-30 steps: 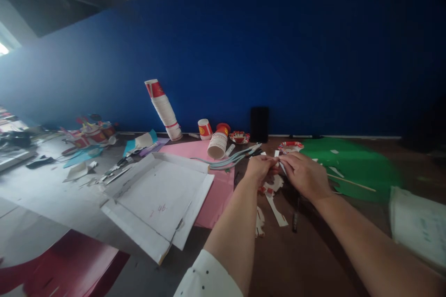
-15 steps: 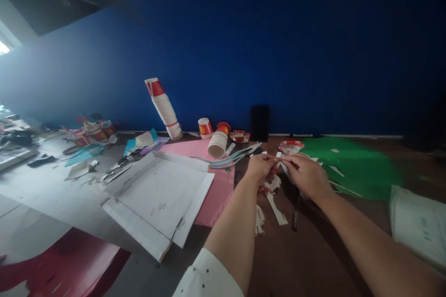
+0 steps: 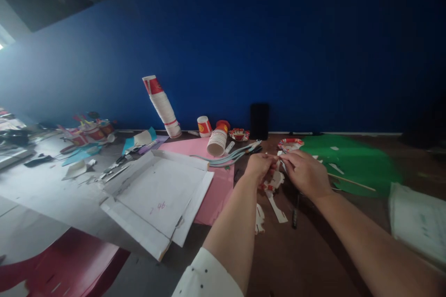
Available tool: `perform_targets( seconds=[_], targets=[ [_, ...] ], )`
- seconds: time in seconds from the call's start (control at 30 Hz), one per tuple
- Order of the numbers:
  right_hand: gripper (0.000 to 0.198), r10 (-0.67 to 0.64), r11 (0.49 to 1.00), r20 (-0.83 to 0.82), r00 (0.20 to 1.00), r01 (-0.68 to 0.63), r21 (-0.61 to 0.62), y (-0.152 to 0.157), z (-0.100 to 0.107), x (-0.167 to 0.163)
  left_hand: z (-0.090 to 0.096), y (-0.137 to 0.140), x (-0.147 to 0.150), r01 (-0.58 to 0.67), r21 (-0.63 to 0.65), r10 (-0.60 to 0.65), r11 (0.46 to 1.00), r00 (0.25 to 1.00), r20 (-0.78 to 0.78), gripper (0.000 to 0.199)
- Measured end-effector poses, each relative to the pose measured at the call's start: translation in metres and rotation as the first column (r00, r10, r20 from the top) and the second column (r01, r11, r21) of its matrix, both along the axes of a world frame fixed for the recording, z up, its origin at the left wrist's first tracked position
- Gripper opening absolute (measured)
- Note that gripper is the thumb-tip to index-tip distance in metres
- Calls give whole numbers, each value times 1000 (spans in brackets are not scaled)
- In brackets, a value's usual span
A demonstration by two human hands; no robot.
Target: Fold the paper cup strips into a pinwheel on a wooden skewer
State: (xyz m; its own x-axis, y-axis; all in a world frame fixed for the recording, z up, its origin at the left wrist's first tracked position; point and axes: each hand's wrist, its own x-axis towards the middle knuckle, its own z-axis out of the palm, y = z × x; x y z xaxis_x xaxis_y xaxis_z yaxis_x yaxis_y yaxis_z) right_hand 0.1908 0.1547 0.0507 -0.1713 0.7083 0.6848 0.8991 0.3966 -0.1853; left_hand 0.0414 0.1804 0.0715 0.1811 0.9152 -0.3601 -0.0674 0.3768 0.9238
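Both hands barely shifted; left hand [image 3: 258, 167], right hand [image 3: 304, 174] fingers pinch paper cutout [image 3: 278, 179] over brown table [image 3: 306, 250], blue wall [image 3: 278, 46] behind.

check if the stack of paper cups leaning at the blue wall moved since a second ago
No. The stack of paper cups leans the same way beside the small red cup; its slight shift in frame matches the camera's.

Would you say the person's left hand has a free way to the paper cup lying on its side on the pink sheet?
Probably yes: the left hand is near the tipped cup, with only flat blue strips between, though both hands grip a paper piece.
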Motion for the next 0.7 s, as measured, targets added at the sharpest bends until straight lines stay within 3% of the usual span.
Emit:
perform_targets(
  seconds=[0.23,0.43,0.7],
  targets=[
    [28,0,1000,0,1000,0,-6,-4,2,-4,0,2,-1,-15,39,15,999,1000,2,17],
    [27,-27,999,-74,997,24,-34,-4,-4,-2,0,3,-1,-6,85,6,996,1000,-4,11],
    [21,5,1000,-127,992,-7,-15,1,-5,-4,-1,3,0,6,65,-6,998,1000,1,12]
  ],
)
